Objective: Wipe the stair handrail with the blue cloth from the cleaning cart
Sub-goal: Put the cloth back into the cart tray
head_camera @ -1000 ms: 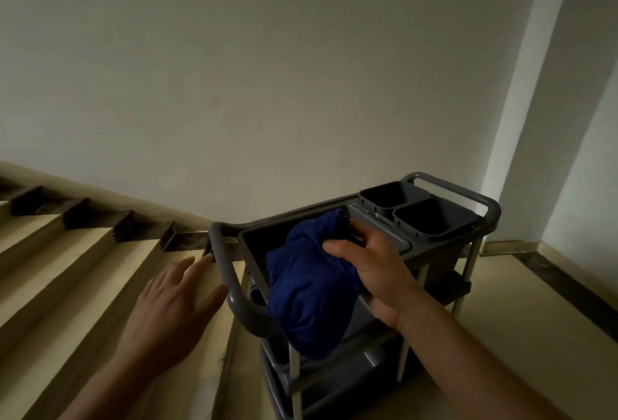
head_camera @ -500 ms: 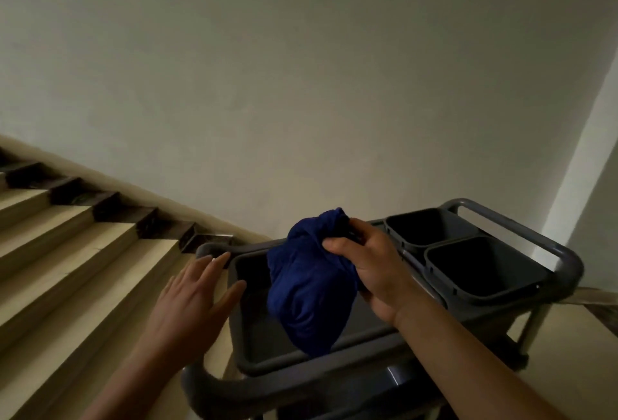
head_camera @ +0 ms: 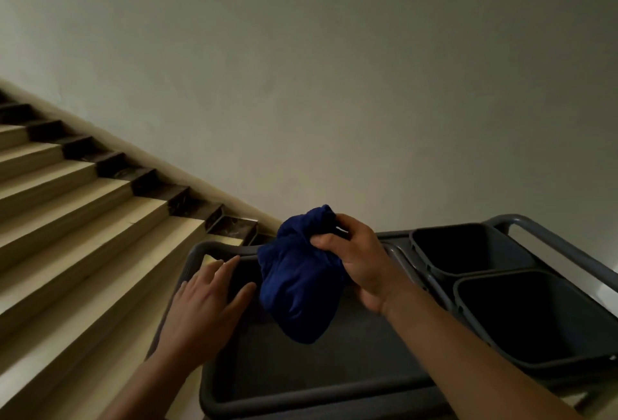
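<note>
A bunched dark blue cloth (head_camera: 299, 282) hangs above the top tray of the grey cleaning cart (head_camera: 301, 401). My right hand (head_camera: 359, 265) grips the cloth's upper part from the right. My left hand (head_camera: 204, 309) hovers flat with fingers spread over the tray's left edge, just left of the cloth and not touching it. No stair handrail shows in the view.
Beige stairs (head_camera: 77, 218) with dark trim climb to the upper left along a plain wall (head_camera: 301, 68). Two dark bins (head_camera: 468, 249) (head_camera: 535, 319) sit in the cart's right end, with a grey push handle (head_camera: 548, 239) behind them.
The view has closed in on the cart and tipped over its tray. My right hand has lifted the cloth a little, and my left hand has moved over the tray's left edge.
</note>
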